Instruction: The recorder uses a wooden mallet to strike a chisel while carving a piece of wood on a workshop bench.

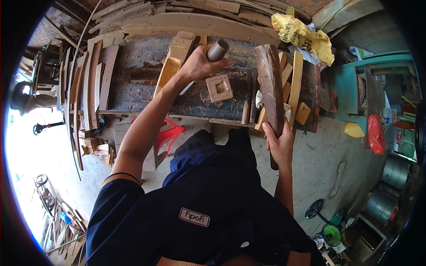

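Note:
My left hand (200,66) is wrapped round the thick grey handle (217,50) of a chisel, held above the dark workbench (137,66). A short pale piece of its blade (187,88) shows below my wrist. Just right of that hand lies a square wooden block (219,88) with a rough hollow cut in its middle, wood chips around it. My right hand (280,141) grips a long, heavy wooden mallet (269,75) by its narrower lower part. The mallet stands raised, its thick end pointing away from me over the bench's right part.
Slim tools (246,104) lie right of the block. Wood offcuts (293,84) and a yellow bag (304,37) are farther right. An open wooden box (168,73) sits behind my left forearm. Long planks (91,84) lean at the left. A red stool (169,135) stands under the bench's front edge.

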### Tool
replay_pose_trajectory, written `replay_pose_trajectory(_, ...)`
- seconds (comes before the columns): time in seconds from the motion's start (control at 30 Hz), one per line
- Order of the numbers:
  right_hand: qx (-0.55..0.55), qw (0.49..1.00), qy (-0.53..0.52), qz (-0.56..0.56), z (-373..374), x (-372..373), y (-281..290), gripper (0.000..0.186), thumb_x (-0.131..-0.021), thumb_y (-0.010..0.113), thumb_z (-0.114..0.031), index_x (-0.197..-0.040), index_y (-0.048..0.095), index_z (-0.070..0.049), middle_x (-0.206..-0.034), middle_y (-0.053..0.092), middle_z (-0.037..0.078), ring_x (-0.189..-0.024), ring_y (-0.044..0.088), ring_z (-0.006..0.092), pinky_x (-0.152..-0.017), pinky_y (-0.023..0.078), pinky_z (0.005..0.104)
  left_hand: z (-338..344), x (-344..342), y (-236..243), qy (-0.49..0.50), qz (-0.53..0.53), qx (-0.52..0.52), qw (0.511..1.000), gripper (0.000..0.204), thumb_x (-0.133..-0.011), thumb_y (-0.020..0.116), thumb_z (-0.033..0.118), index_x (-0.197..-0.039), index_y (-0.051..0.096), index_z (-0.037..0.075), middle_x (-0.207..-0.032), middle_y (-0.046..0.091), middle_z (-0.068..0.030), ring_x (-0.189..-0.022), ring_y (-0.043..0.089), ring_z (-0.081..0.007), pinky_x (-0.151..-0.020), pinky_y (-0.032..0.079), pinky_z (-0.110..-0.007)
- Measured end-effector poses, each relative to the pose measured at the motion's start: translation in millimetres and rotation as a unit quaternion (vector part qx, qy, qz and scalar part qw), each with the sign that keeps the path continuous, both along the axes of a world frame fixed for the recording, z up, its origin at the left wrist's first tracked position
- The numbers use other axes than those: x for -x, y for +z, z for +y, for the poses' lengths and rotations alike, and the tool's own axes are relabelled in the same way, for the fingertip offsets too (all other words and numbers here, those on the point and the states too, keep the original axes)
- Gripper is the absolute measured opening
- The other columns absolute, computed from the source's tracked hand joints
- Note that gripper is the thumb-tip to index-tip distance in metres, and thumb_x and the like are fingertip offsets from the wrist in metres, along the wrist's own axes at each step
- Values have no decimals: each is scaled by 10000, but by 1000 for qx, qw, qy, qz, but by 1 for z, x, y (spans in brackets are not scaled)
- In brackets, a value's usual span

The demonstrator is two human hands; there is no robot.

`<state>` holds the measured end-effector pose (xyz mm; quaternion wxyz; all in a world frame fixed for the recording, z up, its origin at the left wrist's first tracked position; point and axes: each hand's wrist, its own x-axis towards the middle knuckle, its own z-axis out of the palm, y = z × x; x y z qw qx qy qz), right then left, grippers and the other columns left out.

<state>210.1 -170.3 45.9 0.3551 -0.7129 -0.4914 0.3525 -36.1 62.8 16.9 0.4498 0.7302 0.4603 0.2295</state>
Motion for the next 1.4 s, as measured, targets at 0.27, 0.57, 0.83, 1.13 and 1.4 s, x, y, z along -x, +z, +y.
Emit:
replay_pose_trajectory(0.27, -41, 999, -10, 6, 3, 5, -6, 551, -948, 696, -356, -1266, 520, 57, -644, 611, 93, -428, 547, 134, -417, 424, 291, -19, -41, 9, 29, -313, 76, 946, 274, -839, 839, 234, -803, 604, 98, -687, 579, 50, -638, 524, -47, -588, 429, -247)
replay_pose_trajectory(0.57, 25, 999, -34, 32, -3, 6, 11, 506, -936, 714, -279, -1278, 537, 49, -733, 639, 83, -496, 565, 120, -455, 445, 289, -41, -62, -24, 71, -359, 58, 929, 290, -849, 841, 224, -819, 583, 94, -723, 540, 77, -686, 475, -33, -637, 442, -238)
replay_pose_trajectory(0.83, -198, 977, 1, 82, 16, 23, 71, 408, -945, 625, -68, -1306, 458, 22, -847, 605, 96, -528, 514, 91, -463, 424, 244, -53, -68, -28, 52, -302, 17, 952, 227, -873, 802, 126, -821, 585, 82, -776, 613, 56, -760, 581, -29, -688, 487, -242)
replay_pose_trajectory(1.13, -40, 987, 83, -129, 34, 33, 74, 412, -906, 729, -321, -1139, 578, -16, -790, 695, 209, -751, 722, 386, -649, 543, 424, -71, -76, -35, 10, -350, 63, 934, 273, -832, 767, 63, -1096, 699, 43, -1065, 741, -55, -997, 643, -72, -892, 529, -285)
replay_pose_trajectory(1.4, -58, 968, 118, -215, 35, 36, 57, 405, -912, 717, -313, -1138, 571, -11, -777, 682, 231, -758, 710, 415, -631, 540, 434, -70, -75, -46, -8, -357, 34, 933, 221, -832, 734, 38, -1052, 715, 28, -962, 753, -54, -877, 674, -103, -840, 553, -305)
